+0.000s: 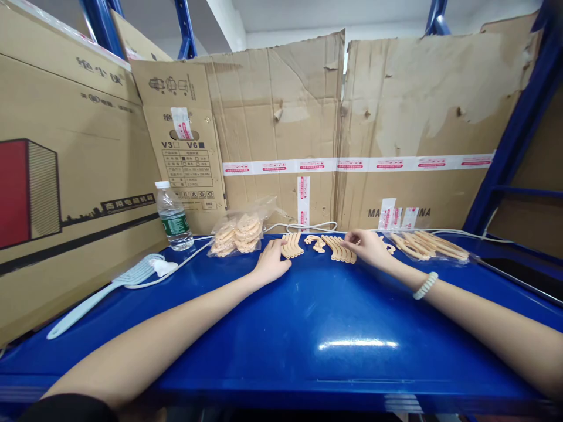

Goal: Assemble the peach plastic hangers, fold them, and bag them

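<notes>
Flat on the blue surface, my left hand [271, 262] touches the left side of a row of curved, light wooden pieces [291, 245]; its thumb is spread from the fingers. Another row of curved wooden pieces [339, 249] lies to the right, with the bent fingers of my right hand [367, 247] at its right end. These fingers are closed together, and what is between them is hidden. Between the two rows sits a small hooked wooden piece [315, 242]. More hooked wooden pieces [387, 246] show partly behind my right hand.
A clear bag of wooden pieces [237, 235], a water bottle [173, 218] and a pale blue hairbrush [103, 293] are at left. At right are a bag of long wooden pieces [430, 244] and a dark flat device [523, 275]. Cardboard [277, 129] and a white cable [303, 226] border the back.
</notes>
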Demonstrator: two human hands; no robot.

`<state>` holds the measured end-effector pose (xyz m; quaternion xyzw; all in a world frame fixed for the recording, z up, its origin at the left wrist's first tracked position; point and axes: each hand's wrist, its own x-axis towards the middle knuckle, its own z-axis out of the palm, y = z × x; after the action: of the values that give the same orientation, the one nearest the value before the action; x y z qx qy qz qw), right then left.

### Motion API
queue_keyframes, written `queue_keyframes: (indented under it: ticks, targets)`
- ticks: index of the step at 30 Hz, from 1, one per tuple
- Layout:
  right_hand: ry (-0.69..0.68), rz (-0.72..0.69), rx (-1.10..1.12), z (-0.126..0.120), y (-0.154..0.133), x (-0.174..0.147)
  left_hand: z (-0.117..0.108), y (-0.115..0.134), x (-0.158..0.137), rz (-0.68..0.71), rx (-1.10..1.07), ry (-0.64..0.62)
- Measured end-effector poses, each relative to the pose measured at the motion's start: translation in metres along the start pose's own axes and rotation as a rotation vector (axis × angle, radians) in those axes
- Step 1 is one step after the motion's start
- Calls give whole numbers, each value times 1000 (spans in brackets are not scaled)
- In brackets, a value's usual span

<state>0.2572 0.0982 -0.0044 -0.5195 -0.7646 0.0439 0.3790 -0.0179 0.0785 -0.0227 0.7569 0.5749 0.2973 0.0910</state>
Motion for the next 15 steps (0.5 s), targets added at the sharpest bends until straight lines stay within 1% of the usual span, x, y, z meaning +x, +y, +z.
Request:
queue_keyframes:
  ticks: [3,5,7,11,15]
  targets:
    - [27,15,19,-4,10,5,1,-1,0,5,-7,1]
    - [55,20,-5,-8,14,6,2,-2,0,11,-10,2]
    - [46,39,-41,-11,14,8,2,-3,1,15,-10,5]
    - [31,110,-66,-18,14,11,2,-3,1,20,-7,3]
    - [47,185,-45,-33,21,16,1,-2,2,22,-5,-7]
